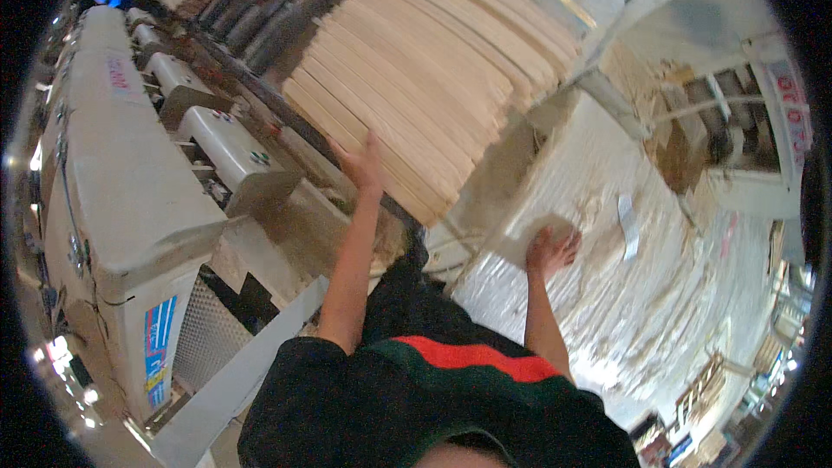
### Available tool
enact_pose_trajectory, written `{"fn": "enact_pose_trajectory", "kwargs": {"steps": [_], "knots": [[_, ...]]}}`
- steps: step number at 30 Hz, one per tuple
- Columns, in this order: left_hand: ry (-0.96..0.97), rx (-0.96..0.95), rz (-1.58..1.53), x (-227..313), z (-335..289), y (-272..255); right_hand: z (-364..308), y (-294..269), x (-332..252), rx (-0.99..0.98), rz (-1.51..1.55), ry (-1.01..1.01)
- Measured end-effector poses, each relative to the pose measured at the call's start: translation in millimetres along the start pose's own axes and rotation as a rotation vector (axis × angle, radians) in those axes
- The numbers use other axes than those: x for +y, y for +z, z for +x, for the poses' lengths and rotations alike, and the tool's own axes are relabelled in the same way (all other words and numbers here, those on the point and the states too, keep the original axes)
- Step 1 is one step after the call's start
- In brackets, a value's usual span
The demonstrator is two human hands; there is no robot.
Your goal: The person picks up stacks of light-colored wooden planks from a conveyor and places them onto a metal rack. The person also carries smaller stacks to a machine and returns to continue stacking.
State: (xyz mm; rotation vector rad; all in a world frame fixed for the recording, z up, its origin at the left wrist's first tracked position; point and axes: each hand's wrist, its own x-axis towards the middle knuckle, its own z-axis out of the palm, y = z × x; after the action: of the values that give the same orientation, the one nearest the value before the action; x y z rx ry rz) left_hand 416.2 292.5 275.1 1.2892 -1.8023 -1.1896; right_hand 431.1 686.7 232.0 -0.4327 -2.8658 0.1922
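Note:
Light-coloured wooden boards lie side by side in a wide row ahead of me, their ends uneven. My left hand is at the near left edge of the boards, fingers apart; whether it presses on the wood or only hovers beside it I cannot tell. To the right, my right hand is over a large plastic-wrapped block and looks to rest on the wrinkled film. Its fingers are spread and hold nothing. A pale strip lies on the film just right of that hand.
A long beige machine with control boxes runs along my left. Dark rollers show beyond the boards. At the upper right stands another pale machine with a red light. A wooden pallet is at the far lower right.

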Motion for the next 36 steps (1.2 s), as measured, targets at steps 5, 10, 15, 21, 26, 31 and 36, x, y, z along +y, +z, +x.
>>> {"fn": "enact_pose_trajectory", "kwargs": {"steps": [5, 10, 15, 21, 26, 31, 36], "knots": [[0.062, 0.018, -0.192, -55.9, 6.7, 29.2, -16.5, 47.1, 44.7, 0.093, 0.036, -0.108], [0.005, -0.079, -0.19, -24.1, 2.6, -8.3, -9.8, 19.8, 20.1, 0.098, -0.08, -0.023], [0.04, -0.085, -0.193, -21.5, 2.5, -17.2, -6.8, 18.4, 19.4, 0.052, -0.093, 0.012], [0.014, 0.031, -0.263, 2.8, -4.4, -33.6, -9.5, 31.1, 29.9, 0.091, -0.014, -0.022], [0.11, -0.105, -0.6, 125.4, -19.6, -81.9, -8.6, 20.1, 27.1, 0.135, 0.019, -0.04], [0.255, -0.229, -0.803, 201.8, -46.5, -115.0, -8.1, 25.3, 28.3, 0.158, 0.023, -0.03], [0.301, -0.189, -0.827, 218.5, -65.3, -129.2, -10.3, 16.7, 21.1, 0.11, 0.002, -0.027]]}}
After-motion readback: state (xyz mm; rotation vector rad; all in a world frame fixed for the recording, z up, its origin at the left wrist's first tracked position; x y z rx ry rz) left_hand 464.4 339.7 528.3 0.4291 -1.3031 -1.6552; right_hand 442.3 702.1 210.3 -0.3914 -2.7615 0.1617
